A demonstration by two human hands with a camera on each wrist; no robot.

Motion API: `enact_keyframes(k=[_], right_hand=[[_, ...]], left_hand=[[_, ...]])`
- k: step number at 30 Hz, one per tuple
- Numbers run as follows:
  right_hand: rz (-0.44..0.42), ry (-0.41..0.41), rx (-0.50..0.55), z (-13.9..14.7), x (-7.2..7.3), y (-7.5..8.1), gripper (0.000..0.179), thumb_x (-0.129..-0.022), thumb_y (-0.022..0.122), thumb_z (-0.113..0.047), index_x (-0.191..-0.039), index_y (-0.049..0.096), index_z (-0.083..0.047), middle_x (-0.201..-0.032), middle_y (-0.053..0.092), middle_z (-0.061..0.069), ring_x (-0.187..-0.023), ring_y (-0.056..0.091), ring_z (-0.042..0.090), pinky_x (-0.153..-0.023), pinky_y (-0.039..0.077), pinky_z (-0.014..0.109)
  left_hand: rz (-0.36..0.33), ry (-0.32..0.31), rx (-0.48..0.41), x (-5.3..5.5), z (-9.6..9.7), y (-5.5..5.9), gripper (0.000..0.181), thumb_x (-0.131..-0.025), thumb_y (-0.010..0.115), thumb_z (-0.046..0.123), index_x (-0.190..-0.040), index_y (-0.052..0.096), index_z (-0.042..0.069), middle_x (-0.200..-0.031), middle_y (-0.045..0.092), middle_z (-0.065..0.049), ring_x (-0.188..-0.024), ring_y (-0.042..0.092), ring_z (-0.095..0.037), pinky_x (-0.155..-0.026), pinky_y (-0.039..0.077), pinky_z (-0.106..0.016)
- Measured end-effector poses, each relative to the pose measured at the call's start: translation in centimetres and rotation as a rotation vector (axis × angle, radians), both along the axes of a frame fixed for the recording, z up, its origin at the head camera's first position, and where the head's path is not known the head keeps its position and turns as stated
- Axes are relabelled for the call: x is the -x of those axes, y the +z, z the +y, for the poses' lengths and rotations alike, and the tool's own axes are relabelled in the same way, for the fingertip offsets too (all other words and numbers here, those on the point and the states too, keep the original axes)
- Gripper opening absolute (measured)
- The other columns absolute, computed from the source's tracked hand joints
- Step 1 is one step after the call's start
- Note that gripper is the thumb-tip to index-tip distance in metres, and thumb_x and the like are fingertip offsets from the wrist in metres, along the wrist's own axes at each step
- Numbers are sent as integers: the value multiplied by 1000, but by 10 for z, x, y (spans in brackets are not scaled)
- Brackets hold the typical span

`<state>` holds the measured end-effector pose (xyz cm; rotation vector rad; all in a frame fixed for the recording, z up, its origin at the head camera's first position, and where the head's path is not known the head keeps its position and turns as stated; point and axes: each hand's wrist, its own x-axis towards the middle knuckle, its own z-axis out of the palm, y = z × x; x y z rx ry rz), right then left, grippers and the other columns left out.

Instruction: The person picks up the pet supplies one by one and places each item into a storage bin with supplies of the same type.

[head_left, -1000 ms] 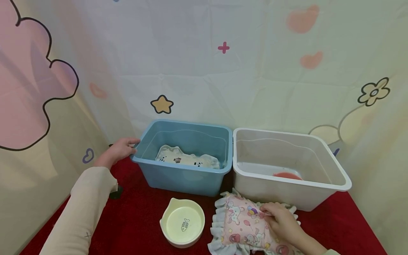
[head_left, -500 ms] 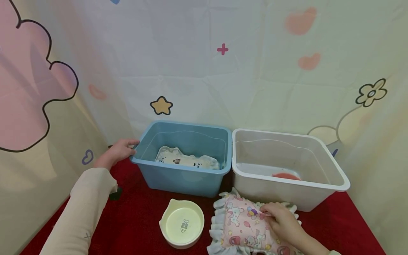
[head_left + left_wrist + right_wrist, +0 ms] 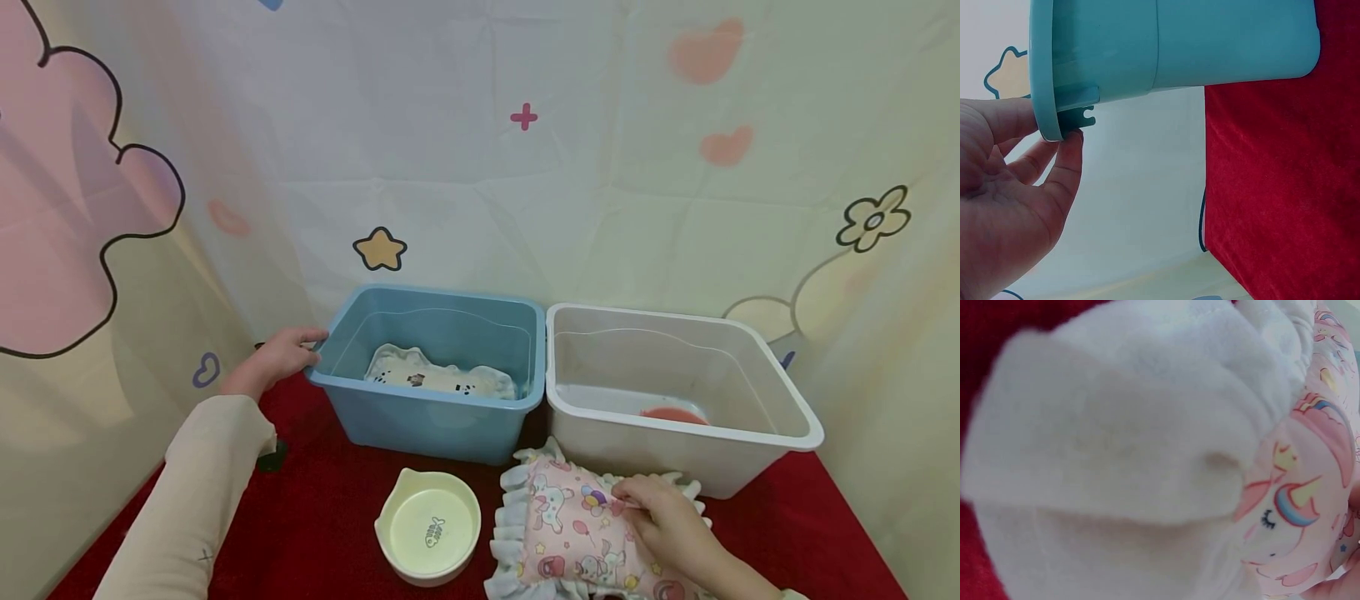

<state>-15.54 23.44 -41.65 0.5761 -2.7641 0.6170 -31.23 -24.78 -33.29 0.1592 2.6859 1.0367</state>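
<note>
The pink cushion lies printed side up on the red cloth, in front of the white bin and close against its front wall; whether the two touch, I can't tell. Your right hand is on its upper face, thumb and fingers drawn together, pinching a bit of the printed fabric. Down at your right wrist, the white frill (blurred, and filling most of that view) hides much of the cushion.

Just left of the cushion, the cream bowl sits upright, a fish skeleton drawn on its floor. Behind it stands the blue bin, side by side with the white one, their rims meeting or nearly so. Your left hand has hold of the blue bin's left rim, with fingers above and below the lip. Inside that bin is a white ruffled item with small printed figures; inside the white bin, a red-orange object shows only in part. A dark green object peeks out beside your left sleeve. A pale curtain hangs behind everything.
</note>
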Motion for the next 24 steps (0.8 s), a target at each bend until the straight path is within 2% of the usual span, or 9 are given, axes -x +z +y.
enact_keyframes(k=[11,18,24], right_hand=[[-4,16,-2,-3,-2,7,21,-70,68,-3,-82,65,-20,-80,61,-13,-71,46,1,-66,49,20],[33,42,-2,-6,-3,11,20,-70,69,-4,-79,64,-21,-78,61,-13,-69,46,0,-65,48,20],[-19,19,-18,-10,-5,19,21,-71,68,-4,-81,65,-21,-81,62,-13,-71,48,1,-68,50,21]], left_hand=[[-1,-9,0,-2,1,2,53,-90,38,4,-138,18,-5,-141,18,-30,-125,24,-48,-98,31,-54],[-1,-6,-8,-2,1,3,53,-89,38,3,-138,18,-5,-141,18,-30,-125,23,-48,-98,31,-54],[0,-4,-7,-2,1,3,53,-89,38,3,-138,19,-5,-141,19,-30,-125,24,-47,-98,32,-53]])
